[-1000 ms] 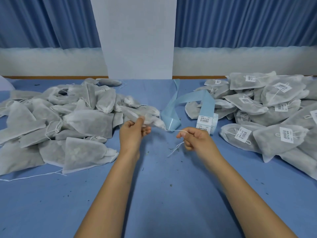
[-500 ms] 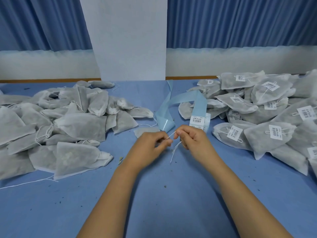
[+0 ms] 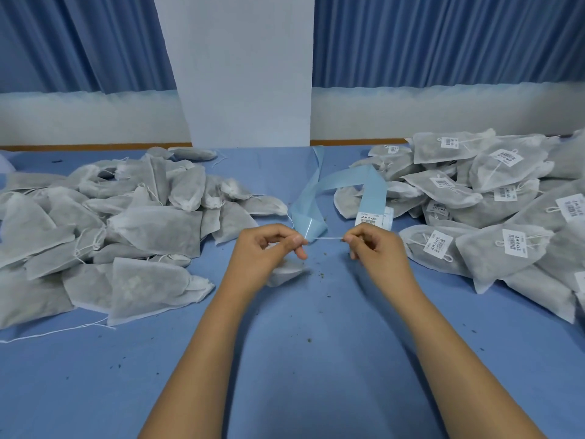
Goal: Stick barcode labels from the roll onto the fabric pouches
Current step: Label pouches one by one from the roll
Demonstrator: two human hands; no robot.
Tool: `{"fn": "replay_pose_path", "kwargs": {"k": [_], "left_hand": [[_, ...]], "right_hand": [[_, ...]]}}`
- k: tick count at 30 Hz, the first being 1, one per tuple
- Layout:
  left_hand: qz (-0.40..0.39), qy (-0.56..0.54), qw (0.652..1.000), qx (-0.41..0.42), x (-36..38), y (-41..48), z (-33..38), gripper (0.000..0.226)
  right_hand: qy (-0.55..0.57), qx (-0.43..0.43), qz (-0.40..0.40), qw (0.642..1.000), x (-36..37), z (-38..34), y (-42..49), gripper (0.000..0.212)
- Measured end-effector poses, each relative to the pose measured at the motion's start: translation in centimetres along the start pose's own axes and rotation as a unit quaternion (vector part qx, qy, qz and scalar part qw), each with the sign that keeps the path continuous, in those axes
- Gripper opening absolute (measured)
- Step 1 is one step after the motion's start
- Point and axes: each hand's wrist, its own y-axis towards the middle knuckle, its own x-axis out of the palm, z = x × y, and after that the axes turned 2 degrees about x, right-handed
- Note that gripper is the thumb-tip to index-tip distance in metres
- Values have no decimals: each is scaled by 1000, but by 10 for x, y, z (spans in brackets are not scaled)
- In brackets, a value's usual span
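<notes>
Left hand (image 3: 269, 250) and right hand (image 3: 372, 248) each pinch the drawstring (image 3: 326, 238), taut, running left to right. Its pouch (image 3: 286, 273) sits beneath the left hand. Label strip (image 3: 375, 191) lies just beyond the right hand, the nearer one.

The left hand (image 3: 269, 251) covers most of a fabric pouch (image 3: 286, 274); only its lower right corner shows below the knuckles, slightly blurred. The white drawstring (image 3: 326, 238) disappears into the pinching fingertips of that hand and of the right hand (image 3: 375, 251), so its ends are hidden. Both forearms run out at the near edge. The unlabelled pile (image 3: 95, 223) is cut off at the left edge, the labelled pile (image 3: 506, 217) at the right. Print on the barcode labels (image 3: 514, 245) is too small to read. Whether the blue backing strip (image 3: 342, 182) is wound up at its labelled end cannot be told.
</notes>
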Motion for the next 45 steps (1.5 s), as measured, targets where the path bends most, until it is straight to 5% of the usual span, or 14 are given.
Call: {"fn": "replay_pose_path", "kwargs": {"k": [4,11,13,16,18,20,21,22,24,30,35,41,45], "left_hand": [[43,-88,995,6,2,0,0,10],[206,-5,979,13,0,2,0,12],[260,26,965,39,-6,4,-2,16],[245,111,961,69,-14,4,-5,16],[167,178,967,72,-14,3,-9,10],[62,219,972,64,-8,1,-9,7],[15,233,971,54,-4,0,-8,7],[-19,242,969,42,-1,-1,-6,10],[-49,242,969,20,2,-2,-4,13],[-55,222,973,-3,2,-3,-2,30],[-45,190,980,-20,3,-3,0,25],[9,-4,1000,1,7,-6,11,24],[42,79,996,12,13,-5,3,12]], "right_hand": [[-19,14,-69,997,17,-3,-9,18],[21,10,-243,970,14,-14,-16,15],[17,35,-349,936,7,-16,-17,14],[53,96,-547,830,-2,-20,-23,40],[91,100,-484,865,-1,-22,-22,55],[93,35,-271,957,4,-22,-19,32],[100,4,-192,976,6,-22,-16,19],[102,-22,-170,980,8,-23,-15,37],[103,-51,-226,967,11,-20,-17,58],[63,-16,-162,985,16,-18,-17,11],[96,1,-128,987,9,-20,-15,12],[45,1,-95,994,14,-19,-16,20],[10,-7,-149,989,18,-21,-21,13]]}}
